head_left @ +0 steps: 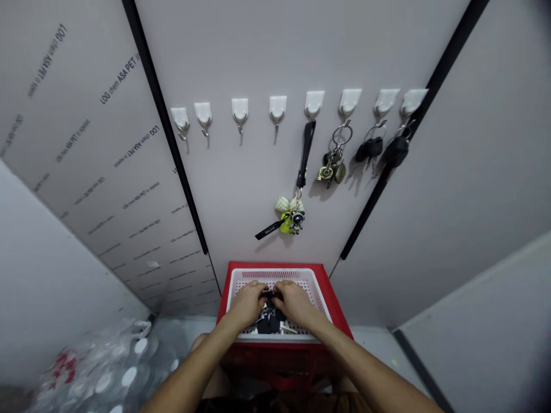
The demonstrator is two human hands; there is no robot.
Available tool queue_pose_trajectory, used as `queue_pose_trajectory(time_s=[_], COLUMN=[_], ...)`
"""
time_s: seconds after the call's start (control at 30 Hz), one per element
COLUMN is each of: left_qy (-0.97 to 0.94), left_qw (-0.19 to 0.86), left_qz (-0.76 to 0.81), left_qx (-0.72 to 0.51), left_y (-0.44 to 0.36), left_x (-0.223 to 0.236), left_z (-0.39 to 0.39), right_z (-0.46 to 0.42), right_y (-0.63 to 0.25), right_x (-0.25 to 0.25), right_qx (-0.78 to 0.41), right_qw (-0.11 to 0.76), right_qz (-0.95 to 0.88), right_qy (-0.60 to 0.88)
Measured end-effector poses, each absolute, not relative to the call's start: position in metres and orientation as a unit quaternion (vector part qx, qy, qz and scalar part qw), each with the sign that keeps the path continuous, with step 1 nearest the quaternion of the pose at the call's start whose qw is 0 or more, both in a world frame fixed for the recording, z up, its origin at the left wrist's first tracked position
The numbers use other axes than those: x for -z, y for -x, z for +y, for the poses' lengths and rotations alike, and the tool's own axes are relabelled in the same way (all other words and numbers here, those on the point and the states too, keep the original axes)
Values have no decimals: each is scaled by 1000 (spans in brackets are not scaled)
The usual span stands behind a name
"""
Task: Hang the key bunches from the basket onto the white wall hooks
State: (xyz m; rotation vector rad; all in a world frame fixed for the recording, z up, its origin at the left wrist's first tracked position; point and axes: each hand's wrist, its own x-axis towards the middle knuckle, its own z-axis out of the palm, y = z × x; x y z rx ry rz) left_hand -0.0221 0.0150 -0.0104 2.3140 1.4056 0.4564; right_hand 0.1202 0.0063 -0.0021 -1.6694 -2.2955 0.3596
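Observation:
A white plastic basket (235, 281) with slotted walls holds a pile of keys (269, 324), with black heads and some metal blades showing. Over the pile, my left hand (249, 301) and my right hand (295, 301) meet from either side. Their fingers are curled in on a dark key bunch (271, 294), which is partly hidden by the fingertips. Above on the wall, a black strap (306, 152) hangs from a hook with a panda-like figure charm (297, 221) and a black tag (267, 230).
White adhesive hooks (278, 108) run in a row along the wall panel. Key rings (342, 135) and black car keys (370, 149) hang on the right-hand ones. Beneath the basket is a red stand (338, 310). Plastic-wrapped bottles (129, 376) are at lower left.

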Motion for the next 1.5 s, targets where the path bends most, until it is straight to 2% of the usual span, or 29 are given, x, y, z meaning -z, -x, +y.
queue_pose_trajectory(time_s=[0.23, 0.43, 0.53, 0.67, 0.83, 1.03, 1.3, 1.5], left_qy=[-810, -724, -665, -690, -697, -607, -540, -538], left_qw=[273, 333, 374, 418, 413, 443, 508, 486], left_qz=[471, 513, 532, 470, 444, 468, 435, 413], left_qx=[-218, -320, -369, -358, -381, -465, -511, -552], left_y=[22, 24, 24, 23, 22, 26, 27, 28], left_x=[11, 5, 5, 8, 2, -1, 1, -2], left_z=[14, 21, 25, 23, 18, 21, 21, 18], right_z=[12, 17, 18, 18, 18, 15, 15, 13], right_y=[-124, -124, -127, -127, -121, -110, -108, -110], right_x=[3, 5, 5, 7, 10, 2, -7, -19], right_qx=[-242, -314, -332, -371, -424, -499, -490, -388], right_qw=[308, 389, 400, 416, 452, 468, 532, 476], right_qz=[-707, -613, -590, -569, -544, -508, -481, -579], right_qy=[589, 612, 618, 605, 566, 523, 496, 536])
